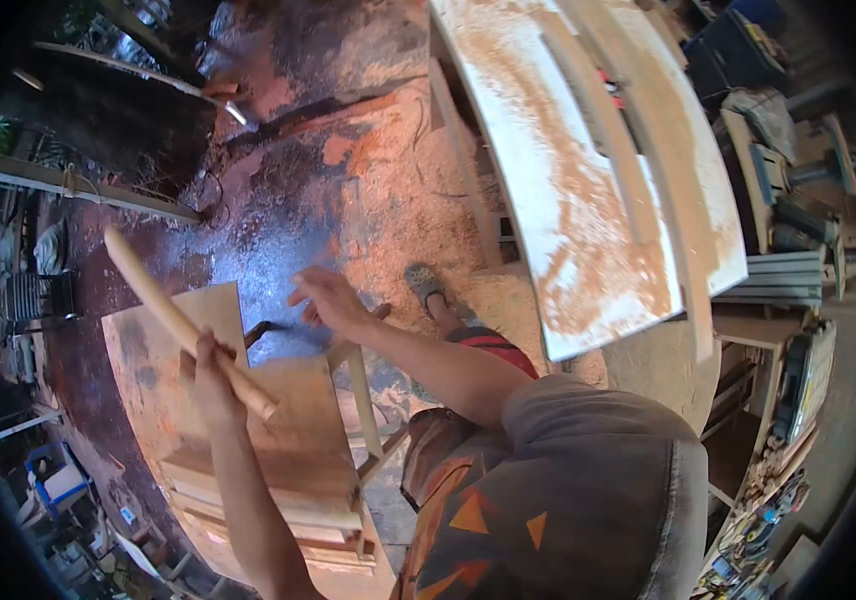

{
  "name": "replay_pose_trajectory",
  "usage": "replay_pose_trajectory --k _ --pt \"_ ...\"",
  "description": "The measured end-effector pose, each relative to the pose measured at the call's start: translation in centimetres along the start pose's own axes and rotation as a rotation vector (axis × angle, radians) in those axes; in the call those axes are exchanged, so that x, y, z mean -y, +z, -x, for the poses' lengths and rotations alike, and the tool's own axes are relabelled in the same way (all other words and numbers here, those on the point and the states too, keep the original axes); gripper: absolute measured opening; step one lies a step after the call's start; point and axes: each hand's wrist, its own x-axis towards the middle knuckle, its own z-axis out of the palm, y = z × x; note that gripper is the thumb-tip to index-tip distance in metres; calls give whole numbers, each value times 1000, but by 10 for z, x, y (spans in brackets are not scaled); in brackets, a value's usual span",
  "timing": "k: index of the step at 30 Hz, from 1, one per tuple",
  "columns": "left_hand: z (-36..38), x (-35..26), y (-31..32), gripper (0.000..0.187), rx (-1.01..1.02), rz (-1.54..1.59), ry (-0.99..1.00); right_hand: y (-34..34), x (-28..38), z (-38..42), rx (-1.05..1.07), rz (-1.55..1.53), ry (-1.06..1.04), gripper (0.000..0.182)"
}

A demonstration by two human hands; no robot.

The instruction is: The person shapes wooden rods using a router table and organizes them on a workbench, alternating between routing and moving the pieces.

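Note:
My left hand is wrapped round a long, smooth, slightly curved wooden rod, gripping it toward its near end. The rod slants up and left above a wooden work stand with flat boards. My right hand is raised apart from the rod, with its fingers spread and nothing in them. Below that hand, a wooden leg or rail of the stand shows.
A white-topped table covered with sawdust stands on the right, bearing long wooden boards. Wood shavings cover the floor near my feet. A shelf unit with tools is at far right. A wooden beam crosses at upper left.

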Motion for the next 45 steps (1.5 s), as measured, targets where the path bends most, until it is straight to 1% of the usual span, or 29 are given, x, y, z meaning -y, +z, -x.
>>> replay_pose_trajectory --k 1,2,3,4,5,7,9,10,12,15,17,19,21,22,23,24,25,26,27,28,29,30,32,33,34,36,38,41,45 --pt "27 -9 11 26 8 23 25 10 27 31 111 -25 -3 41" --pt "52 -20 21 26 37 50 117 17 43 62 111 -13 -38 41" --pt "76 -31 35 27 74 73 207 22 53 94 265 106 -162 38" --pt "99 -39 48 29 70 103 193 25 63 125 412 229 -279 36" --pt "114 -37 59 31 71 110 240 25 76 156 396 237 -302 36" --pt "152 -32 70 32 79 114 285 18 93 218 393 184 -175 35" --pt "194 -33 80 39 338 222 158 -7 101 261 319 290 -166 35" --pt "214 -28 82 39 340 225 167 -20 104 280 254 387 -148 35" --pt "250 -4 85 52 474 0 337 -55 103 313 202 285 -135 30" --pt "296 54 72 47 413 57 411 -117 100 357 130 219 -111 38" --pt "317 88 42 44 410 -92 254 -157 94 393 57 274 -215 37" --pt "331 158 11 38 350 -125 -9 -206 99 422 -21 329 -311 36" --pt "365 226 2 33 254 -176 -46 -258 109 446 -253 781 -712 21" --pt "373 289 -16 37 242 -182 -199 -280 119 462 -241 785 -699 21" --pt "393 327 -19 45 215 -273 -311 -299 131 477 -345 519 -483 23" --pt "415 355 -27 65 286 -129 -561 -317 140 490 -445 255 -261 25" --pt "443 359 -17 63 249 -105 -701 -336 148 497 -438 262 -246 25" --pt "467 368 -10 62 211 -80 -837 -353 155 502 -549 288 -256 26" --pt "485 380 -8 62 204 -71 -844 -369 162 507 -659 314 -273 27" --pt "503 412 -12 58 260 -55 -655 -395 162 508 -647 326 -275 27" --pt "519 435 -13 55 307 -42 -470 -426 156 507 -789 595 -324 30" --pt "529 433 -6 55 292 -27 -477 -449 155 509 -922 868 -376 34" --pt "542 416 6 47 126 -150 -516 -474 169 516 -906 893 -340 36" --pt "545 372 20 52 91 -239 -682 -479 171 519 -916 902 -304 38" --pt "547 368 23 52 77 -237 -683 -479 173 522 -901 900 -303 38" --pt "537 369 12 54 -42 -201 -593 -471 173 528 -885 994 -485 39" --pt "507 394 -11 54 -49 -353 -365 -463 163 526 -844 1056 -445 41" --pt "500 296 26 53 -22 -413 -89 -435 145 529 -616 1180 -407 48" --pt "490 237 60 50 -11 -378 106 -386 95 537 -613 1134 -525 56"
